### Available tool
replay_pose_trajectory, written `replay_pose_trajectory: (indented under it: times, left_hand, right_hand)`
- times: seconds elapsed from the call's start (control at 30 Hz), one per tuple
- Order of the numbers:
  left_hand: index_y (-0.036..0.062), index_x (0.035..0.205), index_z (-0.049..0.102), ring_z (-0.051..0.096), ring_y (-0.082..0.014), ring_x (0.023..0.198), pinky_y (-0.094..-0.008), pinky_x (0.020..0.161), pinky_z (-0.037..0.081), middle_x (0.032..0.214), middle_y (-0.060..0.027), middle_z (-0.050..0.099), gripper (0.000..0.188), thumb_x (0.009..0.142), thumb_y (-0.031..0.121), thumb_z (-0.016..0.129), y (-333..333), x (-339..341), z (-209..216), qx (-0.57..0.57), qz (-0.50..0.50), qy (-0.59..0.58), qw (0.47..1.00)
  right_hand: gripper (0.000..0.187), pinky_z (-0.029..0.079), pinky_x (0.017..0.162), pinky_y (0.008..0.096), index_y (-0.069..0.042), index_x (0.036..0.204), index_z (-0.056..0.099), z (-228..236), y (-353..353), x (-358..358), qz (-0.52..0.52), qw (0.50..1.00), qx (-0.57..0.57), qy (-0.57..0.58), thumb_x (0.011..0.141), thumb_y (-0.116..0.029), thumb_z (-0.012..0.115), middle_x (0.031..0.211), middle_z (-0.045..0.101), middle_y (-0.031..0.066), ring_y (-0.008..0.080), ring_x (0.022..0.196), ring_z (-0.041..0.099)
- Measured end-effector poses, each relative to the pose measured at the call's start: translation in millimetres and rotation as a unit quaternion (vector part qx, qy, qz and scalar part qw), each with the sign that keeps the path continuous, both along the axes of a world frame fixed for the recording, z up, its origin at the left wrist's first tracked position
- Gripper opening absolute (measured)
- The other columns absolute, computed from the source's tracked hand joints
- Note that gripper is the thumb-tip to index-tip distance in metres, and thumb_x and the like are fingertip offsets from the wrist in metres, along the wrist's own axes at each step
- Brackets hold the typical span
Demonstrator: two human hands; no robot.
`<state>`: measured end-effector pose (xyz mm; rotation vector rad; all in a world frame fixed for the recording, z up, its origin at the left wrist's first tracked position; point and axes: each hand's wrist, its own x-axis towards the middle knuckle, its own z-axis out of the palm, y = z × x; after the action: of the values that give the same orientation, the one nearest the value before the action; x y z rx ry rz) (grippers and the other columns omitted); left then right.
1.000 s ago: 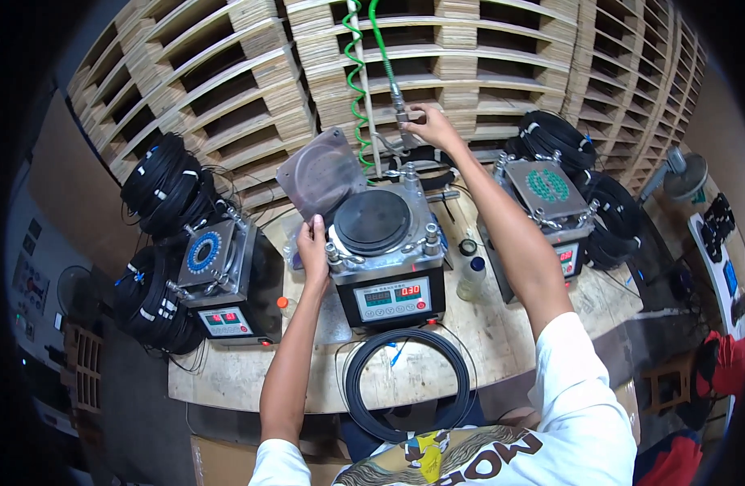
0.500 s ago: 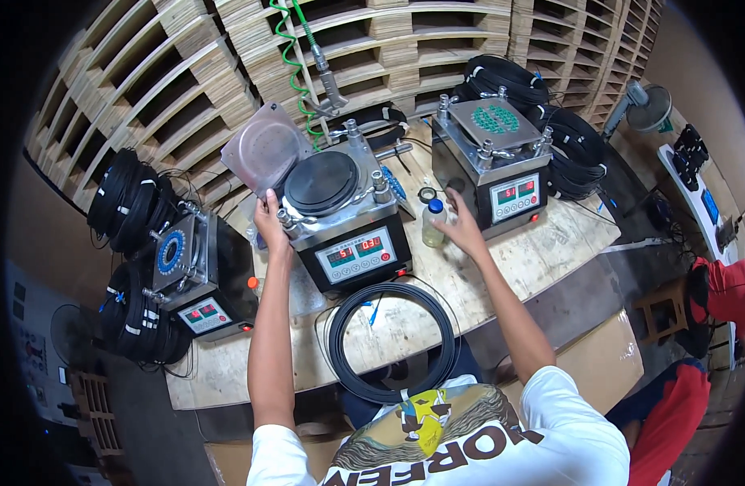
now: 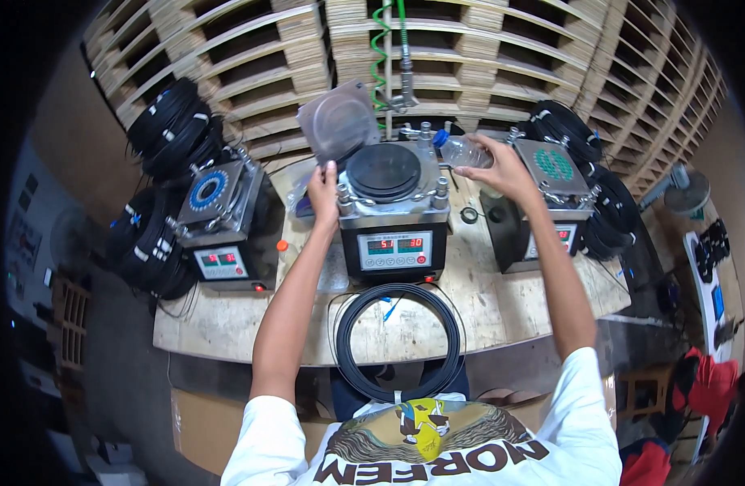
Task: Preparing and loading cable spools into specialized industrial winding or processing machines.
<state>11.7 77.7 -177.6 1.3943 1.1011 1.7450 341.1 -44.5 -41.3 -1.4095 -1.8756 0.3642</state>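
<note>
- Stacked wooden pallets [image 3: 518, 49] fill the background behind a pale wooden desk [image 3: 486, 316].
- On it, the middle machine [image 3: 401, 251], black-fronted with a lit display, stands between two similar ones.
- A black cable coil [image 3: 348, 340] lies in front of it, overhanging the near edge.
- The square, greyish plate [image 3: 338, 120] slants upward beside the round black disc [image 3: 383, 170]; the left grip [image 3: 322, 194] touches its lower edge, but whether it pinches I cannot tell.
- The clear bottle [image 3: 463, 151] lies inside the right grip [image 3: 502, 166], wrapped around it, tilted at the machine's far right corner.
- Its blue cap [image 3: 441, 138] points left.
</note>
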Motion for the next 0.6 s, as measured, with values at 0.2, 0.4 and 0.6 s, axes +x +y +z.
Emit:
replay_pose_trajectory:
  times: [0.2, 0.4, 0.6]
  left_hand:
    - [0.0002, 0.101, 0.064, 0.044, -0.0054, 0.055, -0.0257, 0.05, 0.036, 0.072, 0.0006, 0.058, 0.028, 0.101, 0.027, 0.058, -6, 12, 9, -0.004, -0.022, -0.039, 0.999]
    - [-0.0028, 0.103, 0.065, 0.057, -0.0102, 0.075, -0.0279, 0.07, 0.046, 0.085, -0.0057, 0.067, 0.029, 0.1, 0.026, 0.059, -7, 11, 8, -0.011, 0.003, -0.021, 1.0]
    - [-0.004, 0.091, 0.06, 0.051, -0.0115, 0.074, -0.0303, 0.072, 0.045, 0.08, -0.0084, 0.065, 0.03, 0.099, 0.024, 0.06, 1, 10, 2, -0.027, -0.005, -0.028, 0.999]
  right_hand:
    - [0.077, 0.052, 0.093, 0.0444, -0.008, 0.131, 0.062, 51, 23, -32, 0.047, 0.937, -0.059, -0.342, 0.071, -0.052, 0.082, 0.118, 0.067, 0.021, 0.0384, 0.109, 0.064]
    - [0.067, 0.053, 0.089, 0.0459, -0.014, 0.128, 0.065, 78, 30, -81, 0.055, 0.854, -0.083, -0.51, 0.071, -0.043, 0.082, 0.112, 0.069, 0.0158, 0.0336, 0.108, 0.065]
    - [0.052, 0.056, 0.079, 0.0424, -0.007, 0.105, 0.073, 87, 50, -136, 0.093, 0.774, -0.082, -0.621, 0.067, -0.04, 0.086, 0.106, 0.072, 0.0116, 0.032, 0.1, 0.07]
